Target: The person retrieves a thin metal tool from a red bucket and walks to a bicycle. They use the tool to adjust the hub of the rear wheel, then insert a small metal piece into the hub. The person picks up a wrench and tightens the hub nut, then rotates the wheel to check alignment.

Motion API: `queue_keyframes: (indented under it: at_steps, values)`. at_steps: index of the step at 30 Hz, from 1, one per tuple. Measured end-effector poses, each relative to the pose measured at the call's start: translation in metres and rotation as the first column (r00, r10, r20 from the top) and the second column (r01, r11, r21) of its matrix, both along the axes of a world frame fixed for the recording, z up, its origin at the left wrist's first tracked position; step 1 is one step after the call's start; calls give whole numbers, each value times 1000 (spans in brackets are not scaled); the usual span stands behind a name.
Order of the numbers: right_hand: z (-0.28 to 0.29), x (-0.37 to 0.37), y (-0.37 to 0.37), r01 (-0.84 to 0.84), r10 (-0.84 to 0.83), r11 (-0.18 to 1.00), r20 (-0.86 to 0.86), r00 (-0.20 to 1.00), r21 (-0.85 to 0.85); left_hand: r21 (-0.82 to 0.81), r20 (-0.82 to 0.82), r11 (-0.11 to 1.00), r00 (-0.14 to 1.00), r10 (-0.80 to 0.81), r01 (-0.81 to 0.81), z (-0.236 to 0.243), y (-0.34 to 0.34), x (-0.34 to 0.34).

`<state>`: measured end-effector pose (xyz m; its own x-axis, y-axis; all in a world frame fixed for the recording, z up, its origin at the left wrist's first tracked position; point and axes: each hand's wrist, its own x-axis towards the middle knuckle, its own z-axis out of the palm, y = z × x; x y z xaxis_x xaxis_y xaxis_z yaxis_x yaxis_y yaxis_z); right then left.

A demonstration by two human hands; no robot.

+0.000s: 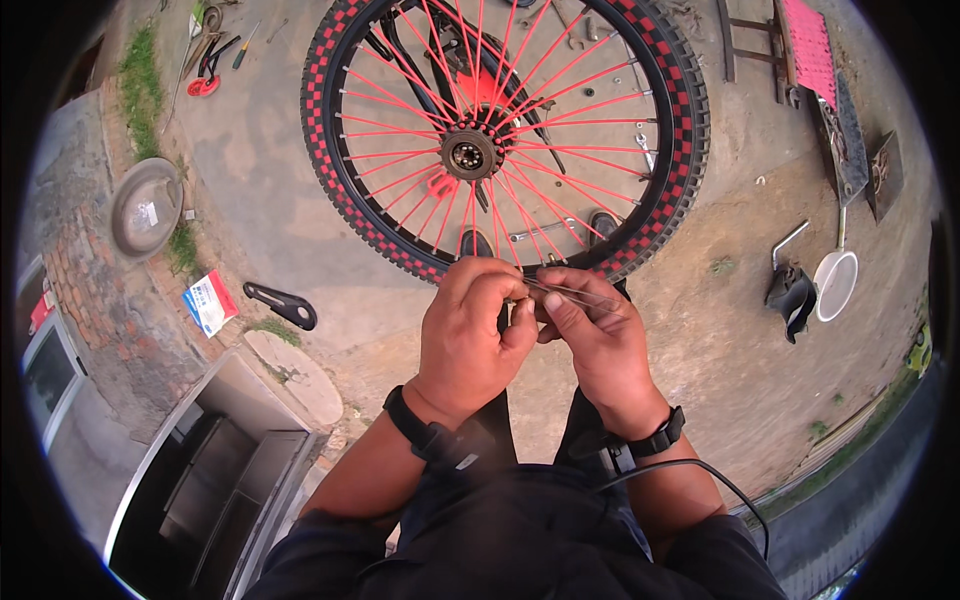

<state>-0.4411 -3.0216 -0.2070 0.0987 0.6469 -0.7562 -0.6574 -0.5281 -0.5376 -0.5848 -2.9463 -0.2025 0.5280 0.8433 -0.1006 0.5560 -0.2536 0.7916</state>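
Note:
My left hand (472, 335) and my right hand (608, 345) meet in front of me, fingers closed in a pinch. Between them runs a thin metal wire (575, 292), its strands lying across the right fingers; its exact shape is too fine to make out. Just beyond the hands is a bicycle wheel (692, 130) with a knobby tyre, a black and red checkered band and pink-red spokes. At its centre sits a dark hub (472, 155). The near edge of the tyre is partly hidden behind my fingers.
Through the spokes show a black frame part (430, 80), a wrench (645, 150) and my shoes. A black plastic guard (282, 305), a box (211, 303) and a metal basin (147, 208) lie left. At right are a white-rimmed round piece (836, 284) and a dark bent part (791, 298).

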Motion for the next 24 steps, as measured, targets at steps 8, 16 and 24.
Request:
queue_keyframes:
  at_steps: [8,16,24]
  values:
    - [-6,-5,9,-41,35,998,145,989,40,62,-107,997,994,-32,39,-7,9,0]
    - [-8,-6,17,-32,24,998,153,988,52,0,-125,1000,992,-14,14,-4,17,1]
    - [-17,2,19,-84,66,994,220,973,72,-65,-106,978,976,192,-199,-30,40,-15]
